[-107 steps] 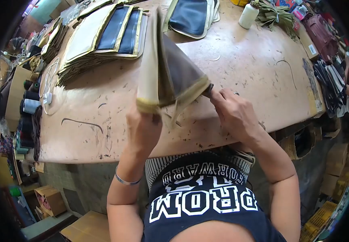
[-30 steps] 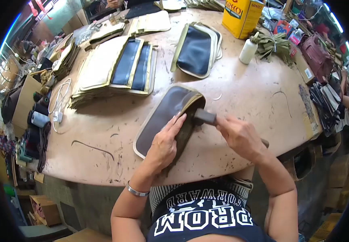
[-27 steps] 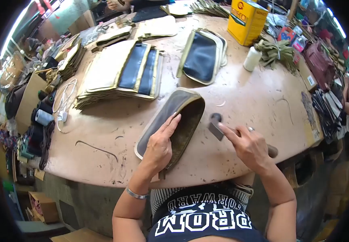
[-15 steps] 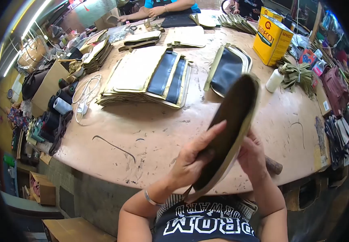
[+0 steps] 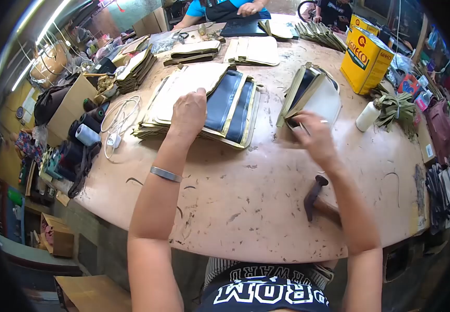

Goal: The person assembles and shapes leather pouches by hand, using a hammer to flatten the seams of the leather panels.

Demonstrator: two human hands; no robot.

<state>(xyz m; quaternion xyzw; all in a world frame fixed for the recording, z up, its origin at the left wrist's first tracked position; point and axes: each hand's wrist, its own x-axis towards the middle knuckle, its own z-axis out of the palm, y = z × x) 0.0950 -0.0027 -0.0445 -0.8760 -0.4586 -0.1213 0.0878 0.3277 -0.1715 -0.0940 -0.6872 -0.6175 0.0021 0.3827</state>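
A stack of flat, cream-backed bag panels [image 5: 165, 102] with dark blue strips and olive edges lies ahead on the left. My left hand [image 5: 188, 110] is over its top panel, fingers curled in at the panel's inner edge. To the right is a smaller pile of sewn pieces [image 5: 321, 101], cream on top with olive edging. My right hand [image 5: 314, 138] is at the pile's near edge, empty, with its fingers apart and somewhat blurred. Below it on the table lies a hammer [image 5: 314, 200], its handle partly behind my right forearm.
A yellow can [image 5: 365, 62] and a white bottle [image 5: 368, 116] stand at the right. Thread spools [image 5: 87, 135] and a white cable [image 5: 116, 119] lie at the left. Across the table [image 5: 230, 192] is a person in a blue sleeve [image 5: 196, 8]; another person sits farther right.
The curved olive piece has left my hands, and the right pile now shows a cream piece on top. Both hands have reached forward, the left to the big stack. The hammer is uncovered.
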